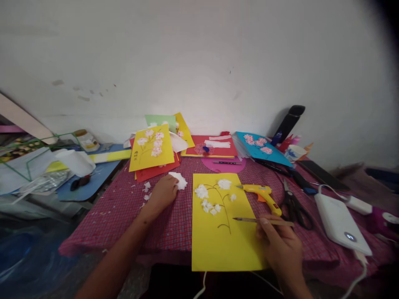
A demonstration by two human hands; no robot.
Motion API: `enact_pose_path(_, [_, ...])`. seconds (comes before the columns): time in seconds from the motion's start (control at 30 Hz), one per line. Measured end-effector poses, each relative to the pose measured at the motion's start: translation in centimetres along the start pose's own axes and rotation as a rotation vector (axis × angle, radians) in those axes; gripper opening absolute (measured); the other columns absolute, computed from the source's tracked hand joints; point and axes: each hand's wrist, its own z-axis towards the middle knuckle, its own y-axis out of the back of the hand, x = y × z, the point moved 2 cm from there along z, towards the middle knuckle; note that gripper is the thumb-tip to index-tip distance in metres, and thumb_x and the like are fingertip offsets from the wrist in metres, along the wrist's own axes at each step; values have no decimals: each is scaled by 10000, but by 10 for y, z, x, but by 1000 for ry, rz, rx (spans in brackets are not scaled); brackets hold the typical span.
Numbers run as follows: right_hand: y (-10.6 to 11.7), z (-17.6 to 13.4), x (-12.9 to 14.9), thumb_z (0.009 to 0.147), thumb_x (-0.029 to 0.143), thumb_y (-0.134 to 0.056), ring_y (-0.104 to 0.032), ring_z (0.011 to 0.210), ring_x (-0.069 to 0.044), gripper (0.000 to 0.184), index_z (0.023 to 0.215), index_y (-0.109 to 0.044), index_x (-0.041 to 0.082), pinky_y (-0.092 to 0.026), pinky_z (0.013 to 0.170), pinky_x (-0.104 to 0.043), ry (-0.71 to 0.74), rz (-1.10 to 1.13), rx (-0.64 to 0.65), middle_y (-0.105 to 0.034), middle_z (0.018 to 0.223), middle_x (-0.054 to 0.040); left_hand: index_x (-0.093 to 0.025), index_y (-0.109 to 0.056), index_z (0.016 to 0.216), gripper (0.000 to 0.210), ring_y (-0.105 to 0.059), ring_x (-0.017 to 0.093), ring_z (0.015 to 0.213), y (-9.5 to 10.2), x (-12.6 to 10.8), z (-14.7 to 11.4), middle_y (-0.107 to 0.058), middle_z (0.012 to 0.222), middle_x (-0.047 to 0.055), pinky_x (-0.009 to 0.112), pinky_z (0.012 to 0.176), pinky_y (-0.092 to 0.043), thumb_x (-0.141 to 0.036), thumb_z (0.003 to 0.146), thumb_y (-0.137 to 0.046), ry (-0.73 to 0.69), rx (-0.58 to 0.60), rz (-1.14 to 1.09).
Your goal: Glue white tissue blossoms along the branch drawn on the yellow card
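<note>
My right hand (282, 243) grips a slim paintbrush (249, 219), its dark tip pointing left over a yellow sheet (221, 249). On that sheet are a drawn brown branch (226, 211) and several crumpled white paper flowers (201, 191). Left of the sheet, my left hand (165, 189) has its fingers closed at the edge of a piece of white tissue paper (180, 181) lying on the cloth. Small white paper scraps (146, 187) lie beside that hand. A yellow hot glue gun (260, 192) rests against the sheet's right edge.
Black scissors (294, 207) and a white power bank (341, 222) with cables lie at the right. Behind stand a yellow flower card (152, 147), red sheets (193, 141), a blue flower card (264, 149) and a paper cup (294, 153). A blue stool (77, 189) adjoins the left side.
</note>
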Motion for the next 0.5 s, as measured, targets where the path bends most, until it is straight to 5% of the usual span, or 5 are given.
enact_pose_path(0.2, [1, 0, -2, 770, 359, -762, -542, 559, -116, 241, 877, -652, 173, -428, 533, -234, -29, 35, 38, -611, 679, 4, -149, -622, 760, 259, -575, 236, 842, 7, 0, -4, -646, 828, 104, 350, 802, -434, -138, 905, -408, 28, -44, -10])
enact_pose_path(0.5, [2, -1, -4, 772, 364, -762, -550, 566, -122, 245, 890, -649, 181, -438, 538, -235, -24, 15, 42, -621, 685, 4, -131, -660, 948, 176, -580, 263, 957, 0, 4, -11, -662, 972, 123, 371, 879, -440, -173, 835, -531, 15, -53, -70])
